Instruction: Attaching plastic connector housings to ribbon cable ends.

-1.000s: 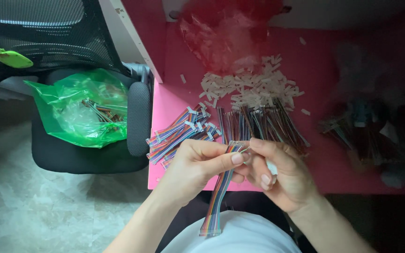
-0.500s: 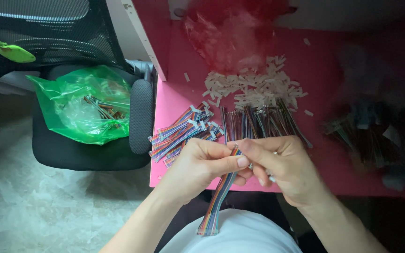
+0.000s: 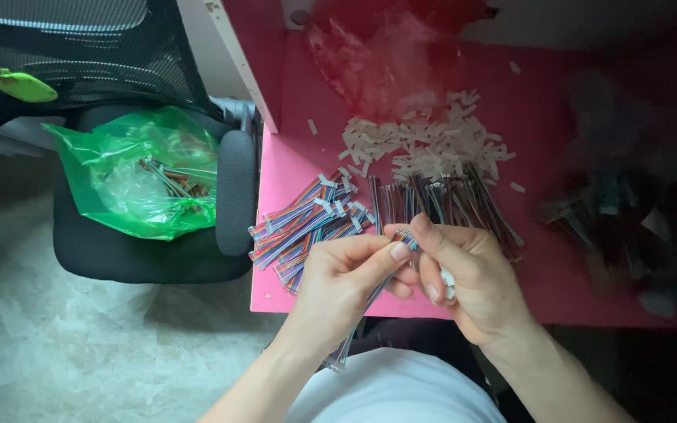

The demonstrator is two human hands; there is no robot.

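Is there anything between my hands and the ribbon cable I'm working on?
Nothing visible. Both the left hand and right hand already pinch the multicoloured ribbon cable at its top end, above the pink table.

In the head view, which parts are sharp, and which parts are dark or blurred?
Head view: the left hand, right hand and the ribbon cable they pinch are sharp and evenly lit; the white connectors and green bag are clear too. The right side of the pink table sinks into shadow, and the dark cable bundles there are smeared and hard to read.
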